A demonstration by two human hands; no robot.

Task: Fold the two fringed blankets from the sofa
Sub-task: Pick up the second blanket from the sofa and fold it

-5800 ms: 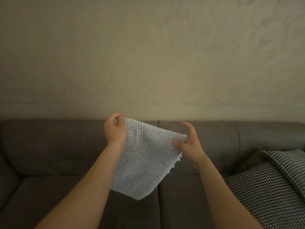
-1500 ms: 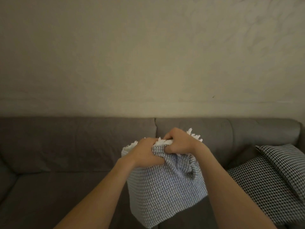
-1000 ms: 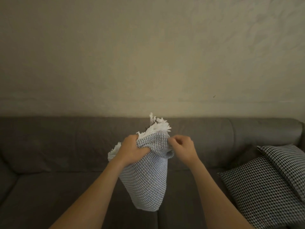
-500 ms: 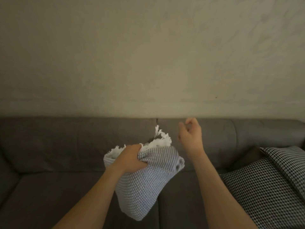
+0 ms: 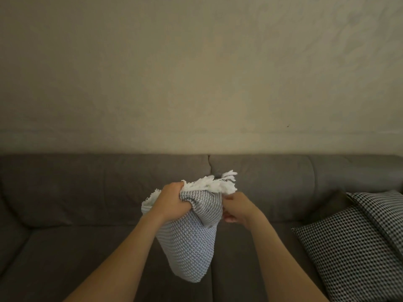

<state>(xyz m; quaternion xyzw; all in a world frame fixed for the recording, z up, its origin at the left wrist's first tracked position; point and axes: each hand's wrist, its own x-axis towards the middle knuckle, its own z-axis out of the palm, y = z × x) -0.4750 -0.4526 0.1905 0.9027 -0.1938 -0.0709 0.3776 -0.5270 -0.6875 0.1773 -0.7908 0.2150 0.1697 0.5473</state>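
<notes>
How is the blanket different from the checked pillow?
The blanket is pale grey with white fringe; the pillow is black-and-white checked, with no fringe showing. The blanket hangs bunched, held up by the left hand and right hand; the pillow rests on the sofa. Both are patterned cloth.

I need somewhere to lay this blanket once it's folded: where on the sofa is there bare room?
The left seat cushion is bare, from the sofa's left end to the centre seam below the blanket. A narrower bare strip lies right of that seam, up to the checked pillows. The right end is crowded by those pillows.
</notes>
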